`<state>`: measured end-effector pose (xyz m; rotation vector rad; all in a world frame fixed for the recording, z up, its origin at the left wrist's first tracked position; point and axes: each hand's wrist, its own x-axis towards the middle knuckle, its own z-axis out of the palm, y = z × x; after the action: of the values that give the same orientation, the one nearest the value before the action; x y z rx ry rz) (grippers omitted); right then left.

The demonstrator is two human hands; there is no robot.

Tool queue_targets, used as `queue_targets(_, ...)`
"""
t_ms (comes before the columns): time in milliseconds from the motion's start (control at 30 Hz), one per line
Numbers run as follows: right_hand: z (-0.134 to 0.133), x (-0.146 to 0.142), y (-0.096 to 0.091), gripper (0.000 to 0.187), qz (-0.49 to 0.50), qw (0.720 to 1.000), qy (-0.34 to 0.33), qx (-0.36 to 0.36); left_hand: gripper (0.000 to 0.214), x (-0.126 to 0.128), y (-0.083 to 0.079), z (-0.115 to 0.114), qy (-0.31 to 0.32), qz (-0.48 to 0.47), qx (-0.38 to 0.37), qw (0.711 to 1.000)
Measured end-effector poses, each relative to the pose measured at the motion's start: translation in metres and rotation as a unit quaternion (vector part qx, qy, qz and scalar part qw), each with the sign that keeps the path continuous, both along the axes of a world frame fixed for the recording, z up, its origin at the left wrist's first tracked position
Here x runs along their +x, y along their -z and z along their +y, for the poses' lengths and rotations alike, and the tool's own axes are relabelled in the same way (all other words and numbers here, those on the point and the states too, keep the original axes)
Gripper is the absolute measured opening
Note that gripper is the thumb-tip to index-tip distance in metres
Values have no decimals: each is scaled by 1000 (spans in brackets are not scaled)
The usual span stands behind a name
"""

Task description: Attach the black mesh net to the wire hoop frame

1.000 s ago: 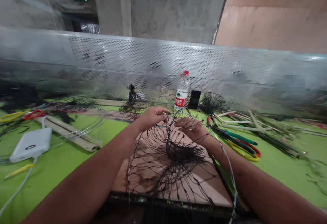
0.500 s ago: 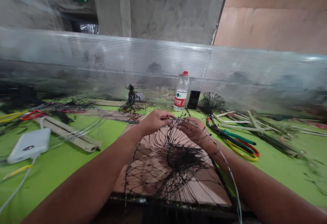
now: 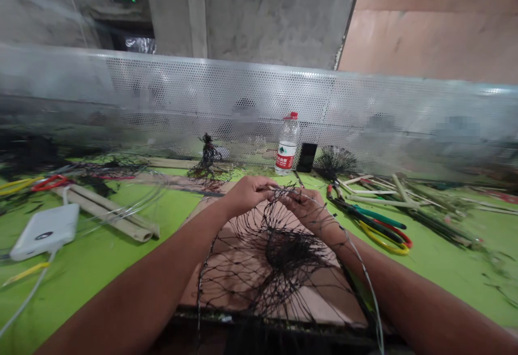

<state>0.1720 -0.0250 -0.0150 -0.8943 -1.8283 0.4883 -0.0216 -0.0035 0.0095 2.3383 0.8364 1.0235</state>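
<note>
Black knotted netting (image 3: 287,252) hangs from a thin wire hoop (image 3: 361,260) in front of me, its middle bunched in a dark tangle. At the hoop's far side, my left hand (image 3: 249,196) pinches the rim where wire and net meet. Close beside it on the right, my right hand (image 3: 305,205) has its fingers closed on the same stretch of rim, partly behind the strands. The two sets of fingertips almost meet. Beneath the net lies a brownish board (image 3: 238,258) at the table's near edge.
Pliers and cutters (image 3: 376,223) lie right of my forearm, with split bamboo strips (image 3: 399,193) beyond. A water bottle (image 3: 286,144) and black phone (image 3: 306,157) stand at the back. At left are a white power bank (image 3: 45,232), bamboo pieces (image 3: 109,212) and red-handled scissors (image 3: 49,183).
Both hands keep hold of the rim in nearly the same place. My right fingers have shifted slightly, and the netting has moved a little.
</note>
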Motion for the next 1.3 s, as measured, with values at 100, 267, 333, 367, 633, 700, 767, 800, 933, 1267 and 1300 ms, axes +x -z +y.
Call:
queue_targets(100,-6,-6,-1,29,65,995,-30,-73,32,0,1,1,-10,8,33,999)
queue_targets(267,-6,-12,6,20,176,959,-132,-178,32,-1,1,3,-16,27,60,998)
queue_targets(333,-3,-12,9,20,235,930,-172,-226,32,-2,1,4,-26,24,61,998)
queue_targets(367,-2,-12,9,22,249,920,-186,-239,33,-2,2,5,-29,21,59,998)
queue_targets(633,11,11,-5,27,201,959,-93,-174,32,-3,4,7,-7,57,64,996)
queue_targets(700,14,17,-10,25,177,974,-57,-132,35,-1,5,6,5,70,75,995)
queue_targets(767,14,22,-16,22,142,985,-39,-94,37,0,6,4,9,89,89,992)
queue_targets(800,14,24,-19,21,117,989,-36,-81,38,1,6,3,9,99,93,991)
queue_targets(933,9,28,-29,16,-13,997,-50,-58,38,3,8,1,9,117,105,988)
queue_targets(1267,-7,5,-26,8,-139,990,-14,22,24,10,10,-2,-8,178,161,971)
queue_targets(1300,-8,4,-25,7,-138,990,-18,29,24,11,10,-2,-5,180,163,970)
